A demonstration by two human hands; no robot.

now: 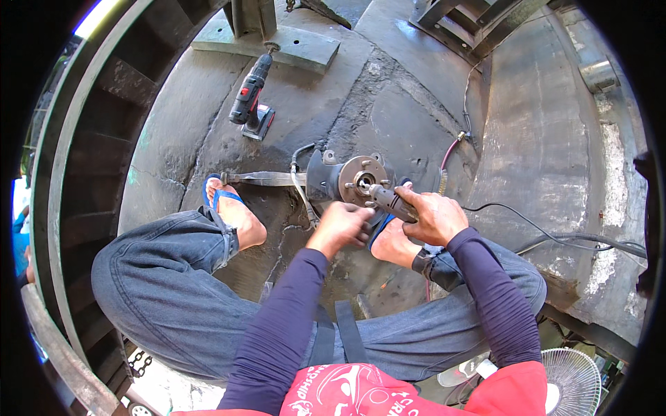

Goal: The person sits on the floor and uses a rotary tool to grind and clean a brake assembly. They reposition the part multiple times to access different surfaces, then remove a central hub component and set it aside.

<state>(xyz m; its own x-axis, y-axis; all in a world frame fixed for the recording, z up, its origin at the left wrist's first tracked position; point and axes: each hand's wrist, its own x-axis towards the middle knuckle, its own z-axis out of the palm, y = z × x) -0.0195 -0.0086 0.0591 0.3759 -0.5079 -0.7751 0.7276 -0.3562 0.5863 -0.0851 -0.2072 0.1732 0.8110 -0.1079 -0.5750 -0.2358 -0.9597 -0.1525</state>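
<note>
Clearly, right hand [438, 216] is wrapped round a grey handheld rotary tool [394, 203], fingers closed on its body, nose pointing left and away toward the wheel hub [352, 182]. Tool's tip is over the hub's central bore; contact with metal too small to tell. Left hand [341, 227] just below the hub, fingers loosely curled, narrow gaps between them, tips beside the tool's nose; cannot tell whether they touch it or the hub.

Hub sits between the two feet, face up, studs round its rim, dark bracket behind it, metal arm [270, 179] reaching left to the left foot [239, 220]. Right foot [395, 241] close below the tool, blue sandal strap near the left fingertips: tight on that side.

Room beyond: grey concrete floor [409, 104] stretches from hub to steel plate [305, 50]. Cordless drill [251, 90] on the floor up-left, well apart from both hands, its chuck end at the plate's edge. Black cord [527, 213] runs off right past the right wrist; pink hose [449, 154] near the hub's right side. Ribbed metal frame [94, 139] bounds the left.
</note>
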